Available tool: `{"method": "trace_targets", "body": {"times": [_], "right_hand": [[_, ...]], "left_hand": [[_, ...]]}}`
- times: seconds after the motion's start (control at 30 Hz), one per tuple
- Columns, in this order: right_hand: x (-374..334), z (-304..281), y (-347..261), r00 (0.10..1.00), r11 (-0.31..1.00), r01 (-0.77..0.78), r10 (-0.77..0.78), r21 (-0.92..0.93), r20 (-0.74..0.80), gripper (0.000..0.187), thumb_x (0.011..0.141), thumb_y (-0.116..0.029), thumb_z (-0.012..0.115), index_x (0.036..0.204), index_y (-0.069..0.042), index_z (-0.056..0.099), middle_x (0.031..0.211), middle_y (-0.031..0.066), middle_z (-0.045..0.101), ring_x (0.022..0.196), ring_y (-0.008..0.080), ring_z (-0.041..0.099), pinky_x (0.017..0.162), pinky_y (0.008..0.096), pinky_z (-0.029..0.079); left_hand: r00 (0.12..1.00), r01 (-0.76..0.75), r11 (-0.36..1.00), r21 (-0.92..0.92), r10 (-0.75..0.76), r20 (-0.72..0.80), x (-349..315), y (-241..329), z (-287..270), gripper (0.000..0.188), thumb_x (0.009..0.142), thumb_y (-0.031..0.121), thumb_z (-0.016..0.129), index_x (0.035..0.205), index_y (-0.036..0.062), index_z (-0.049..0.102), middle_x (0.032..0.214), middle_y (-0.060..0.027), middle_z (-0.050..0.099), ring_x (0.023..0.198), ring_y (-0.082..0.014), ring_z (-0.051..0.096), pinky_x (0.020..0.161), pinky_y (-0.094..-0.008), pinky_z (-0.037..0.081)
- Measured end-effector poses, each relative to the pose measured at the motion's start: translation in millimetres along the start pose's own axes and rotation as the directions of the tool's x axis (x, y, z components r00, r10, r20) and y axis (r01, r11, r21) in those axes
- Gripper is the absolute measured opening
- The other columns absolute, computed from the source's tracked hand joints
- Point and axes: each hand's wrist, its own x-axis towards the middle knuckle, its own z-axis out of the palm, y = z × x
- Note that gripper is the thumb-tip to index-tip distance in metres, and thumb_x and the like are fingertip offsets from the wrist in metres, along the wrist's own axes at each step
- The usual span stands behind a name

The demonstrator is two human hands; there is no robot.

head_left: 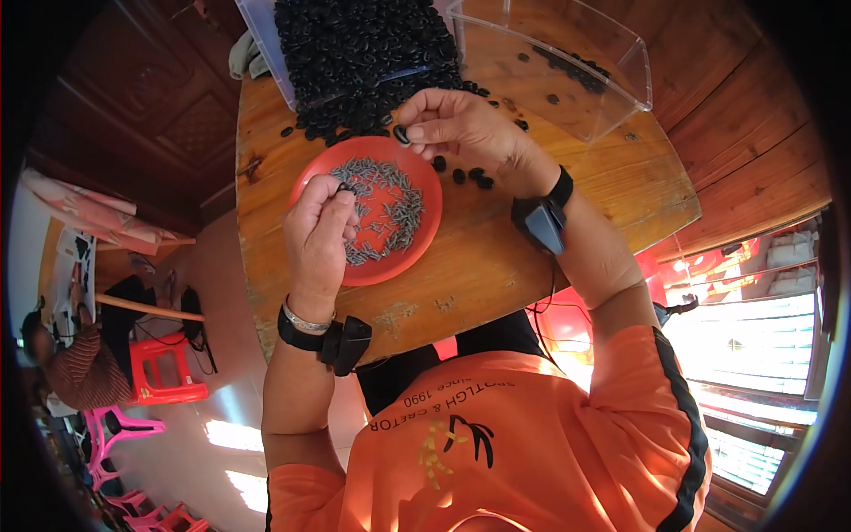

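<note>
Over the left part of a round red plate [430, 191], my left hand [319, 230] pinches a small dark piece [344, 187] between thumb and forefinger; its exact kind is too small to make out. Many short grey metal screws [406, 217] lie spread on the plate. At the plate's far right rim, my right hand [461, 129] grips a black oval plastic piece [402, 134] with thumb and fingertips. Several similar black pieces [479, 176] rest on the wooden table just below that hand.
A pale bin [266, 44] at the far side spills a large heap of black pieces [363, 62] onto the table [496, 248]. Right of it stands a clear plastic box [612, 106] with some pieces. A red stool [164, 368] and another person [89, 368] are at left.
</note>
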Motion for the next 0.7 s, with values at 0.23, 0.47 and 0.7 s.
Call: {"method": "trace_targets", "body": {"times": [0.23, 0.47, 0.7], "right_hand": [[1.3, 27.2, 15.4, 0.993, 0.952, -0.107, 0.090, 0.287, 0.074, 0.015, 0.084, -0.006, 0.064, 0.098, -0.005, 0.060, 0.088, 0.0062, 0.066, 0.073, 0.0117, 0.063, 0.069, 0.0213, 0.052], [-1.7, 31.0, 11.9, 0.985, 0.936, -0.120, 0.071, 0.331, 0.158, 0.014, 0.084, -0.005, 0.063, 0.098, -0.005, 0.060, 0.087, 0.0067, 0.066, 0.073, 0.0121, 0.063, 0.069, 0.0224, 0.052], [-4.9, 47.6, 15.8, 0.997, 0.986, -0.014, 0.002, 0.165, 0.073, 0.014, 0.084, -0.006, 0.063, 0.098, -0.004, 0.060, 0.083, 0.0041, 0.064, 0.070, 0.0097, 0.061, 0.067, 0.0215, 0.051]], "left_hand": [[0.999, 0.033, 0.997, -0.075, -0.035, -0.019, 0.2, 0.7, 2.1, 0.011, 0.087, 0.012, 0.053, 0.084, 0.0018, 0.055, 0.068, -0.0003, 0.052, 0.059, -0.0049, 0.047, 0.052, -0.0186, 0.040], [1.000, 0.017, 0.996, -0.090, -0.019, -0.015, -0.8, 0.5, 3.2, 0.011, 0.087, 0.012, 0.054, 0.084, 0.0025, 0.055, 0.068, 0.0012, 0.052, 0.059, -0.0042, 0.046, 0.053, -0.0182, 0.039], [1.000, 0.014, 0.997, -0.077, -0.015, -0.002, -2.3, -0.4, 3.0, 0.011, 0.087, 0.013, 0.054, 0.085, 0.0026, 0.056, 0.067, 0.0017, 0.052, 0.059, -0.0041, 0.047, 0.053, -0.0180, 0.039]]}}
